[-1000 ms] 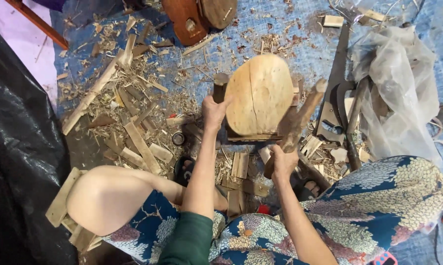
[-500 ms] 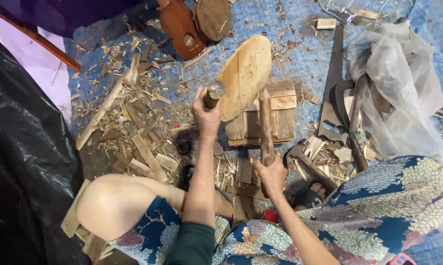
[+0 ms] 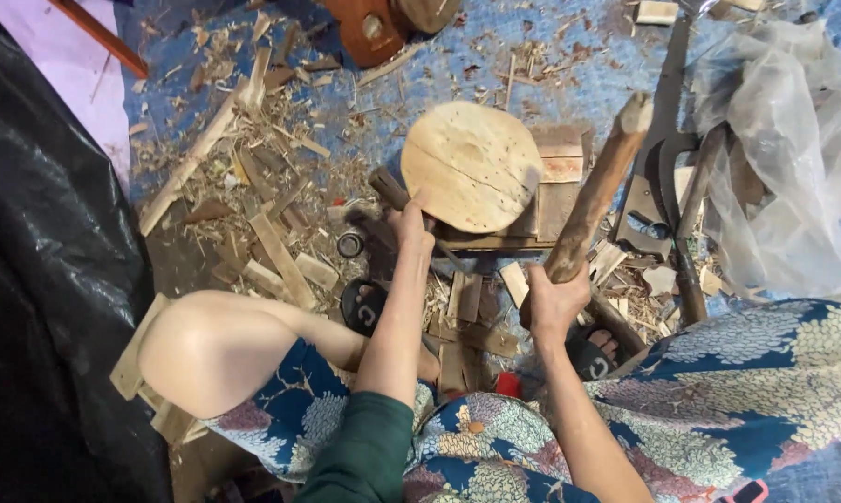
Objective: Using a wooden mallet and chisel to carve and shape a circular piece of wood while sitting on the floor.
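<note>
A: At the middle of the scene, what is gripped by each hand?

B: A short dark tool handle (image 3: 389, 189) is clasped by the left hand (image 3: 411, 226), its far end set against the left edge of the round wooden disc (image 3: 471, 166). A thick wooden club (image 3: 593, 191) is clenched near its lower end by the right hand (image 3: 555, 303) and is raised, tilted to the far right.

A: Where is the disc kept?

B: It is propped on a low block of stacked wood (image 3: 555, 177), just beyond the hands, its pale face turned up toward the camera. Whether it is fastened there cannot be told.

A: How might the disc be judged to handle?

B: It looks stiff, dry and fairly thick, so some weight is to be expected. Its face appears rough-cut, hardly slippery. It would best be taken by the rim, with fingers kept off the edge where the tool bears; splitting along the grain seems possible.

A: And the club?

B: Solid and heavy at the far end, by its look; a low grip, as shown, is suited to it.

A: What is found farther out?

B: Wood chips and offcuts (image 3: 262, 214) are scattered on blue sheeting (image 3: 495, 65) to the left. A clear plastic bag (image 3: 784, 140) and a long dark metal tool (image 3: 667, 149) are lying to the right. Black plastic (image 3: 38, 279) is draped at the far left.
</note>
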